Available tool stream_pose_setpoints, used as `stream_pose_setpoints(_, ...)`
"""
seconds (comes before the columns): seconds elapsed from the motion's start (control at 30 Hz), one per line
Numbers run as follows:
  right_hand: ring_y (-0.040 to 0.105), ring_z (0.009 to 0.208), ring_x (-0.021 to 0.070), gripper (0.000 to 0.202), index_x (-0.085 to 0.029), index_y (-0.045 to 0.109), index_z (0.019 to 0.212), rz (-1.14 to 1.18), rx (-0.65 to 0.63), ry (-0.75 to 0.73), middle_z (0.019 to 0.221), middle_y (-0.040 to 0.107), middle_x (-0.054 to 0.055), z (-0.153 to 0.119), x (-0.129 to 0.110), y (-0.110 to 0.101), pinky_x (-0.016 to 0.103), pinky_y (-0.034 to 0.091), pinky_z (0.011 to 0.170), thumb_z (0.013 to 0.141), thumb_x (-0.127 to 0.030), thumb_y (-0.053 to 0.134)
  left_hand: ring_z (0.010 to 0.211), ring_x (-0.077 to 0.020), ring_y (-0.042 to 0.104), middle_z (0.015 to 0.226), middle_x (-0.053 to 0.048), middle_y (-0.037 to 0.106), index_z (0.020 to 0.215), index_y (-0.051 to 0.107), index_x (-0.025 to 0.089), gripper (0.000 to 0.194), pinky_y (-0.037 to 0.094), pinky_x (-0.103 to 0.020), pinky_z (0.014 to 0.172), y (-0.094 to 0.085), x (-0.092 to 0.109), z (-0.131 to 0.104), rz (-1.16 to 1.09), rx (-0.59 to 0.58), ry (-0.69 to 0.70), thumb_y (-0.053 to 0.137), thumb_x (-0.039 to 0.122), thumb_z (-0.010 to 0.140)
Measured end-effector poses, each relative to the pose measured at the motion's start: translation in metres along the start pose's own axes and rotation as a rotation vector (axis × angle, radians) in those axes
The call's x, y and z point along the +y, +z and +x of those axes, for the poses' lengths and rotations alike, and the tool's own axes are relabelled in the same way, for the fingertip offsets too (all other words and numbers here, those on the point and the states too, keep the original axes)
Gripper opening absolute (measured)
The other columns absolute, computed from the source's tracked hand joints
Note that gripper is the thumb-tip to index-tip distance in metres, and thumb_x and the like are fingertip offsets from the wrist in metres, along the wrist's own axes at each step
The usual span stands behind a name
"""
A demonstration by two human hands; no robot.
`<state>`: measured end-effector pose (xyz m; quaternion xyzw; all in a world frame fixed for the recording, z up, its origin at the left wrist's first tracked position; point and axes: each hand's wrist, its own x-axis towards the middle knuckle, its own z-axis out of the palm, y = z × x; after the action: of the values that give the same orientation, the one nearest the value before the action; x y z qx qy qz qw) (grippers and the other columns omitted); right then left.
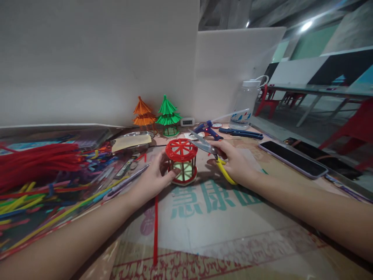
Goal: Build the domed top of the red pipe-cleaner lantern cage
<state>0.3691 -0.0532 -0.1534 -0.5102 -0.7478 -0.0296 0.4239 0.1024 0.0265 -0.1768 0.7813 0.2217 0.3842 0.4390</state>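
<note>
My left hand point(163, 171) grips the left side of a small round red frame point(181, 151), with spoked rings at top and bottom joined by thin dark posts. It stands upright on the plastic-covered table. In my right hand point(233, 161) is a pair of scissors point(223, 171) with yellow handles. Their blades point up and left, close to the frame's top ring; I cannot tell whether they touch it. A red pipe cleaner strip point(155, 233) lies on the table below my left hand.
Behind stand an orange pagoda model point(142, 112) and a green one point(167, 116). A glue gun point(209, 130), a blue cutter point(240, 133), a water bottle point(241, 105) and a phone point(293, 158) are at the right. Red pipe cleaners point(43, 163) and colourful scraps fill the left.
</note>
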Motion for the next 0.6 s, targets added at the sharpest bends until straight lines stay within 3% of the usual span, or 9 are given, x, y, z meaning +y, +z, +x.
stream_pose_setpoints(0.33, 0.062, 0.084, 0.0223, 0.046, -0.018, 0.064, 0.125, -0.181, -0.040, -0.116, 0.104, 0.066, 0.011, -0.003, -0.006, -0.005, 0.033, 0.051, 0.068, 0.090, -0.047, 0.069, 0.126, -0.0288, 0.063, 0.141, -0.012, 0.060, 0.139, 0.047, 0.023, 0.057, 0.056, -0.044, 0.105, 0.002, 0.001, -0.001, -0.088, -0.013, 0.010, 0.071, 0.033, 0.089)
stream_pose_setpoints(0.6, 0.062, 0.084, 0.0232, 0.042, -0.017, 0.067, 0.119, -0.364, -0.018, -0.200, 0.098, 0.066, 0.011, -0.003, -0.013, -0.008, 0.031, 0.048, 0.065, 0.090, -0.048, 0.068, 0.131, -0.0308, 0.058, 0.142, -0.014, 0.058, 0.139, 0.046, 0.023, 0.062, 0.051, -0.050, 0.110, 0.002, 0.010, -0.003, 0.072, 0.039, 0.066, 0.075, 0.032, 0.085)
